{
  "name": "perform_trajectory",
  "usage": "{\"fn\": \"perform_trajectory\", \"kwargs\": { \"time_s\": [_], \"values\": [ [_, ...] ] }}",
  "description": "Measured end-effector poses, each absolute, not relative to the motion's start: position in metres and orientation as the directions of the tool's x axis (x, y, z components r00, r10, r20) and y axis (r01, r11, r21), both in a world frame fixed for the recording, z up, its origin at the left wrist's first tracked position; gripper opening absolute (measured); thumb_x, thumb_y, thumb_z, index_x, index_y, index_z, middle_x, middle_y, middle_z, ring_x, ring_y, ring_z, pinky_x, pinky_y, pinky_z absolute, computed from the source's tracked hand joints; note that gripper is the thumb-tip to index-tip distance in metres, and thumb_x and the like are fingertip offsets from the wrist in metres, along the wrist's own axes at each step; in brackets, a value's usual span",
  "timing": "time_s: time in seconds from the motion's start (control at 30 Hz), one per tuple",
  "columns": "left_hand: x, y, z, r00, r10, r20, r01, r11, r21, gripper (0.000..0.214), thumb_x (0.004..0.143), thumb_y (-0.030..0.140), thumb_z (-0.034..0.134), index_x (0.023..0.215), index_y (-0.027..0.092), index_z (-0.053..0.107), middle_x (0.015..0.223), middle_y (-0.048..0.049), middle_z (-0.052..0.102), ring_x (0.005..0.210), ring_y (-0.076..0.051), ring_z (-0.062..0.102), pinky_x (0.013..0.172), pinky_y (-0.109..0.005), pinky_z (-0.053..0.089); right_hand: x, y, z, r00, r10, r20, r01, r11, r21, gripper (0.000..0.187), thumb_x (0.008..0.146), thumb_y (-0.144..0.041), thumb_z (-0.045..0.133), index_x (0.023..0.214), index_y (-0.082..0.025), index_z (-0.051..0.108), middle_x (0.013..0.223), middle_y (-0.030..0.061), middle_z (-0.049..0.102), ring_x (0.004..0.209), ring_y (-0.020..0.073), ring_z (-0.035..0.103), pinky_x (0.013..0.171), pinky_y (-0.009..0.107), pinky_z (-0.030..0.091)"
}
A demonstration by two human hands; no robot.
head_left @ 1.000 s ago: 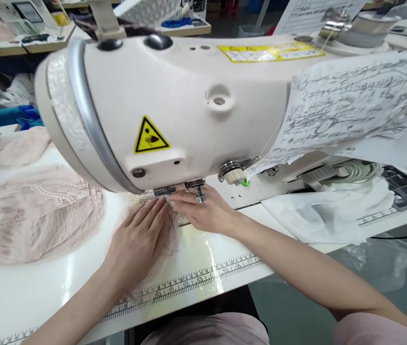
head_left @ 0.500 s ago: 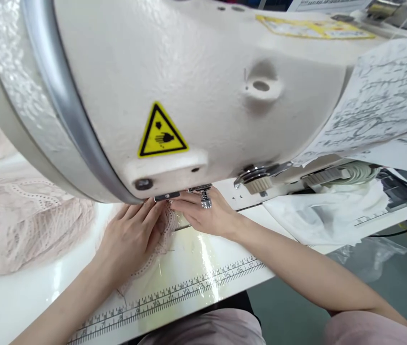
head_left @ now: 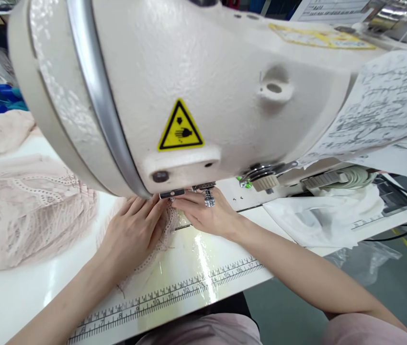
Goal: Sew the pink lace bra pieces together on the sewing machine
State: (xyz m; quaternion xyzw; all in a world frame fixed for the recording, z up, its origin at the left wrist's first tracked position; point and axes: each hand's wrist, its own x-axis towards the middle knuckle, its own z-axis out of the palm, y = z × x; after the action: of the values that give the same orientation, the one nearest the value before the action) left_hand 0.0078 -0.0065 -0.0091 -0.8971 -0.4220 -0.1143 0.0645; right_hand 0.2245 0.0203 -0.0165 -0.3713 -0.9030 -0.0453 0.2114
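Observation:
A pale pink lace piece point(head_left: 170, 218) lies on the sewing table under the head of a white sewing machine point(head_left: 196, 86). My left hand point(head_left: 133, 235) rests flat on the lace, its fingers stretched toward the needle area and the fingertips partly covered by the machine head. From the other side my right hand point(head_left: 210, 213) reaches in behind the metal thread guide point(head_left: 209, 196), with fingers drawn together at the lace edge. The machine hides the tips of those fingers, along with the needle and presser foot.
More pink lace fabric point(head_left: 34, 211) is heaped at the left of the table. A printed ruler point(head_left: 167, 299) runs along the front edge. White cloth point(head_left: 318, 215) and a coil of pale green tape point(head_left: 354, 175) lie at the right. Handwritten paper point(head_left: 379, 105) hangs on the machine.
My view has shifted slightly, so the machine head appears farther right and more of the left background shows. Both hands stay in nearly the same place on the lace.

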Motion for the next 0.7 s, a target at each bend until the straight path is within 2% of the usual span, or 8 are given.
{"fn": "perform_trajectory", "kwargs": {
  "time_s": [0.2,0.37,0.57,0.7],
  "values": [
    [0.011,-0.008,-0.008,0.617,0.73,0.293,0.775,-0.629,-0.066,0.043,0.097,0.026,0.036,0.13,0.005,0.055,0.126,-0.0154,0.065,0.106,-0.03,0.062,0.09,-0.046,0.052,0.224,0.021,-0.015,-0.639,0.599,0.483,0.677,0.736,-0.017,0.03,0.094,-0.012,0.042,0.104,-0.024,0.068,0.115,-0.0046,0.072,0.081,0.0112,0.067,0.06,0.03,0.036],
    [0.012,-0.007,-0.008,0.621,0.722,0.305,0.77,-0.634,-0.067,0.043,0.097,0.026,0.038,0.131,0.005,0.055,0.125,-0.0151,0.065,0.104,-0.029,0.062,0.09,-0.045,0.051,0.225,0.023,-0.018,-0.637,0.614,0.466,0.678,0.734,-0.041,0.029,0.092,-0.012,0.046,0.104,-0.024,0.069,0.107,-0.0022,0.074,0.078,0.0131,0.067,0.061,0.029,0.04],
    [0.012,-0.005,-0.008,0.614,0.727,0.306,0.774,-0.631,-0.055,0.043,0.097,0.026,0.039,0.132,0.006,0.054,0.125,-0.0142,0.065,0.106,-0.03,0.062,0.089,-0.045,0.05,0.226,0.03,-0.022,-0.653,0.533,0.539,0.587,0.805,-0.084,0.03,0.086,-0.007,0.048,0.101,-0.022,0.069,0.111,-0.002,0.073,0.085,0.0146,0.067,0.062,0.028,0.048],
    [0.012,-0.005,-0.009,0.619,0.723,0.307,0.771,-0.634,-0.061,0.043,0.096,0.025,0.04,0.133,0.006,0.053,0.126,-0.0142,0.064,0.108,-0.03,0.062,0.091,-0.045,0.049,0.226,0.033,-0.024,-0.635,0.505,0.584,0.568,0.818,-0.09,0.028,0.084,-0.006,0.049,0.099,-0.02,0.069,0.107,0.0,0.074,0.086,0.0161,0.067,0.065,0.029,0.049]
  ]
}}
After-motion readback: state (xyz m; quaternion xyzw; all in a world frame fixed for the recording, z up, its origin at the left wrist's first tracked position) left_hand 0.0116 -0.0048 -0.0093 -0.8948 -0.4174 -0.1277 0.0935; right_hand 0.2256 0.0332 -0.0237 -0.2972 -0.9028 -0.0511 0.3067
